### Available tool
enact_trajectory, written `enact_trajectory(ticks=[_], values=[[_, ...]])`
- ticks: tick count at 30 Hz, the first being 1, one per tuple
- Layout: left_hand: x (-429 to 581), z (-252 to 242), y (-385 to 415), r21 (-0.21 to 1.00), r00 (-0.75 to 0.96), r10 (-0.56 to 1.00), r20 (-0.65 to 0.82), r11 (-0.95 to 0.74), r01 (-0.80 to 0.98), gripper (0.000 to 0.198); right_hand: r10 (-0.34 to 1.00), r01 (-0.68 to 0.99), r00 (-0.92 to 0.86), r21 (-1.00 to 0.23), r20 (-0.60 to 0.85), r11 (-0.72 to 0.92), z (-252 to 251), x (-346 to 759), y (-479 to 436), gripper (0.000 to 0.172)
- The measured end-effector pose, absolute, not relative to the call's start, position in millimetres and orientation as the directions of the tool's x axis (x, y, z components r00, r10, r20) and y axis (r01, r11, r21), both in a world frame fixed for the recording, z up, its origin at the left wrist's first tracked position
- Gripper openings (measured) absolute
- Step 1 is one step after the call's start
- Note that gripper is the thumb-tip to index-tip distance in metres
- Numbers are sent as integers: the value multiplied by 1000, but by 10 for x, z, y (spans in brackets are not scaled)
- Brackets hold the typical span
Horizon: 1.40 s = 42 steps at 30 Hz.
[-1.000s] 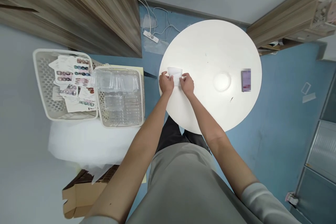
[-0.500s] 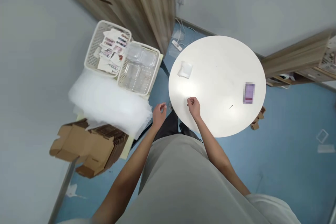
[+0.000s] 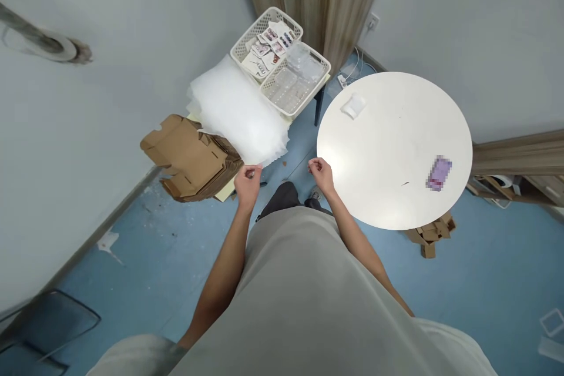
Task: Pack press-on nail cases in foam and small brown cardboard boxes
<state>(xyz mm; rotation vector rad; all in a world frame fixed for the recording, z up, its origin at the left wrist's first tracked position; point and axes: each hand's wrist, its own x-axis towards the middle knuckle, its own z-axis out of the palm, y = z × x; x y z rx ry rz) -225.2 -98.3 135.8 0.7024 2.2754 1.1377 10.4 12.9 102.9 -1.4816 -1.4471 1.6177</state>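
My left hand [image 3: 247, 186] is closed, its fingers curled toward the thumb, and nothing shows in it. It hovers by the near edge of a stack of white foam sheets [image 3: 240, 108]; whether it touches them I cannot tell. To its left lie flattened brown cardboard boxes [image 3: 189, 155]. My right hand [image 3: 321, 176] is also loosely closed with nothing visible inside, at the left rim of the round white table [image 3: 383, 153]. On that table are a small white packet [image 3: 353, 106], a purple pixelated item [image 3: 439, 173] and a thin dark piece [image 3: 405, 183].
Behind the sheets stand two white baskets: one with printed cards [image 3: 273, 47], one with clear plastic boxes [image 3: 291, 85]. Cardboard pieces [image 3: 432, 232] sit under the table's right side. A dark chair [image 3: 48, 329] is at lower left, a power strip [image 3: 342, 80] behind the table.
My view has turned left, so table and baskets appear farther right. My left hand has come nearer the cardboard and foam sheets; my right hand has shifted from over the table to its rim.
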Motion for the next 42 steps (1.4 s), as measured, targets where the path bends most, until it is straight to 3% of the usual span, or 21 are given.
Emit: enact_trajectory(ticks=[5,9,12,17,21,27,35,38,42], values=[[-3037,1340,-1369,703,-827,526,-200,664,253,27,867,313,-345,-915,-360,-255,1193,-182,-73,39],[-3682,1267,-1659,532,-776,607,-170,719,447,47,859,327,-367,-914,-357,-240,1253,-520,-303,40],[-4032,1204,-1796,482,-685,683,-253,703,523,56,837,355,-383,-899,-391,-257,1264,-812,-512,42],[-4282,1114,-1880,472,-570,764,-303,640,607,43,807,372,-421,-890,-415,-263,1276,-1142,-829,42],[-4334,1085,-1898,437,-518,808,-282,589,680,45,816,392,-380,-875,-435,-284,1320,-1235,-958,40],[-4391,1071,-1932,497,-395,875,-281,485,719,43,828,413,-371,-874,-419,-258,1399,-1398,-968,34],[-4339,1045,-1935,430,-321,910,-262,408,806,33,825,445,-391,-868,-408,-218,1423,-1584,-1020,25],[-4340,1141,-1995,466,-365,906,-214,423,777,28,821,452,-407,-869,-401,-200,1412,-1608,-1088,24],[-4351,1394,-2136,511,-586,804,-104,549,661,30,800,451,-436,-870,-411,-201,1381,-1605,-1167,26]])
